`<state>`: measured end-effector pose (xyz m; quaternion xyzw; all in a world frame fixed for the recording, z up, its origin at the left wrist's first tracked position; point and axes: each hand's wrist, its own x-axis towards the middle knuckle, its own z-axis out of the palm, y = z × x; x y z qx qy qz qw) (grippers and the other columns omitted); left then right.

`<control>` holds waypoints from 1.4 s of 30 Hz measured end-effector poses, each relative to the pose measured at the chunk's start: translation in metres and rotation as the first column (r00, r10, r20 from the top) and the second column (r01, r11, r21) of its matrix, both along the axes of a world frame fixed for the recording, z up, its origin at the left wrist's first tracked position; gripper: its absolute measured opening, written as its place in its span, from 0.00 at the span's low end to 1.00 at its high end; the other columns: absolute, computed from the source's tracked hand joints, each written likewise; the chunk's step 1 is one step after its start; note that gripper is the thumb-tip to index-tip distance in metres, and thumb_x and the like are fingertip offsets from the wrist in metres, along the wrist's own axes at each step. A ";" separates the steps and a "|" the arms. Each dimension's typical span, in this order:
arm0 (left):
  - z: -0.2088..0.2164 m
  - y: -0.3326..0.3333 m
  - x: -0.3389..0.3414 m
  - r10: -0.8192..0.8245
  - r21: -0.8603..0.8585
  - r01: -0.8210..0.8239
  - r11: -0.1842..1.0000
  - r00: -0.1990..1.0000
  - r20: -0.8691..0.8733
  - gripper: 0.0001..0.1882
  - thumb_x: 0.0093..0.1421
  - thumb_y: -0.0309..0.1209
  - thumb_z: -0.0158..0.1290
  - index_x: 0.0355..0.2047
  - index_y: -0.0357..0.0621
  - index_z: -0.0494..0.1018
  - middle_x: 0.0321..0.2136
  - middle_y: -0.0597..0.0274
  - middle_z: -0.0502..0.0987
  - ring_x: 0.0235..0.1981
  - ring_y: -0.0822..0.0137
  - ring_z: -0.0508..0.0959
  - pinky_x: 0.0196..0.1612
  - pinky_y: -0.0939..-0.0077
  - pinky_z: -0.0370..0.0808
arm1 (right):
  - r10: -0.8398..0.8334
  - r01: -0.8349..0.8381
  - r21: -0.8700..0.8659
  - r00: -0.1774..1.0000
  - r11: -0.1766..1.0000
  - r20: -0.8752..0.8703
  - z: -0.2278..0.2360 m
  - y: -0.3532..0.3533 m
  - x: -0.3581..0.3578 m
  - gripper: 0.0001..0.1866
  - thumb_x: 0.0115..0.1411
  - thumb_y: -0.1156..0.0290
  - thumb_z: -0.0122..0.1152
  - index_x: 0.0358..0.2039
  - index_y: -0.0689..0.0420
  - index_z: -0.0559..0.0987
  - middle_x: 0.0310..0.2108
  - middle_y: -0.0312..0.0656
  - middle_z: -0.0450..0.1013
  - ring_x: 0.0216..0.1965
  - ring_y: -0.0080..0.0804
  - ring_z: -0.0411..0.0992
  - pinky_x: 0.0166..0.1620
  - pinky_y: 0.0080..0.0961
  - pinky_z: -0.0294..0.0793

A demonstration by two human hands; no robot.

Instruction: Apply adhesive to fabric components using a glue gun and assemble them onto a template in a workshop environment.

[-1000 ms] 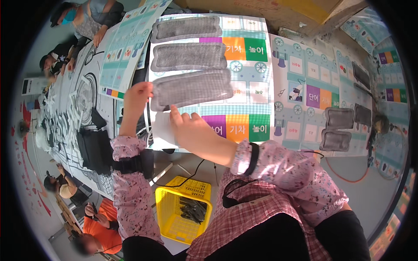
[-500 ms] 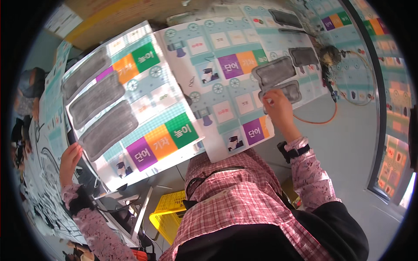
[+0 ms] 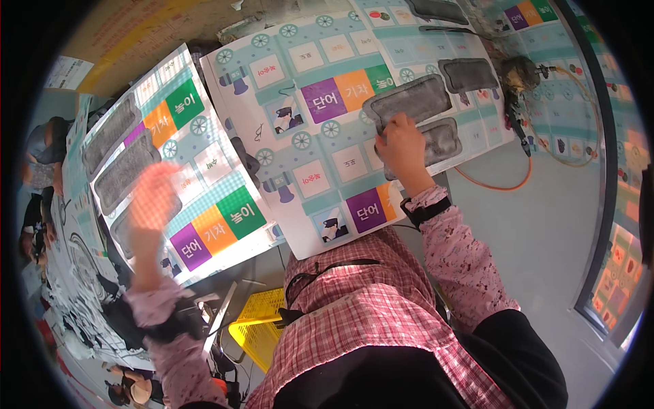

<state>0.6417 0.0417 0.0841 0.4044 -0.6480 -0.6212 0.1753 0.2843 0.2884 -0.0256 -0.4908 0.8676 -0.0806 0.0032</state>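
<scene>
In the head view, my right hand [image 3: 403, 146], fingers bent (gripping or not, I can't tell), covers parts of two gray pads [image 3: 417, 99] on a printed sheet [image 3: 296, 225]. My left hand [image 3: 155, 201], too blurred to tell its state, overlaps another sheet [image 3: 219, 189].

grey floor [image 3: 545, 235] | dark frame [image 3: 610, 163] at right | bright light [image 3: 634, 324], lower right rim

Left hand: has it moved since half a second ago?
Yes: the left hand moved from the left edge of the sunlit printed sheet rightward and forward over it.
</scene>
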 end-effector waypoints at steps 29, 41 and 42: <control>-0.094 0.146 -0.321 -0.194 0.370 0.175 0.912 0.981 0.015 0.14 0.50 0.36 0.51 0.24 0.36 0.76 0.24 0.64 0.77 0.25 0.76 0.71 0.28 0.81 0.66 | 0.097 0.689 0.089 -0.226 0.719 0.969 0.041 0.081 -0.081 0.32 0.62 0.51 0.44 0.54 0.67 0.59 0.51 0.52 0.62 0.47 0.43 0.67 0.48 0.33 0.69; -0.045 0.148 -0.283 -0.371 0.494 0.346 0.797 0.927 -0.052 0.17 0.57 0.37 0.48 0.41 0.37 0.70 0.35 0.63 0.76 0.34 0.71 0.76 0.32 0.82 0.73 | 0.371 0.876 0.176 -0.361 0.449 0.856 -0.024 0.051 -0.123 0.12 0.59 0.68 0.52 0.40 0.61 0.68 0.37 0.41 0.64 0.38 0.34 0.66 0.42 0.38 0.71; -0.050 0.149 -0.278 -0.363 0.490 0.340 0.802 0.930 -0.051 0.17 0.57 0.37 0.48 0.41 0.37 0.70 0.35 0.63 0.76 0.34 0.71 0.76 0.32 0.82 0.73 | 0.318 0.862 0.144 -0.328 0.485 0.890 -0.023 0.046 -0.118 0.05 0.57 0.73 0.54 0.33 0.59 0.70 0.29 0.38 0.65 0.30 0.29 0.66 0.37 0.34 0.72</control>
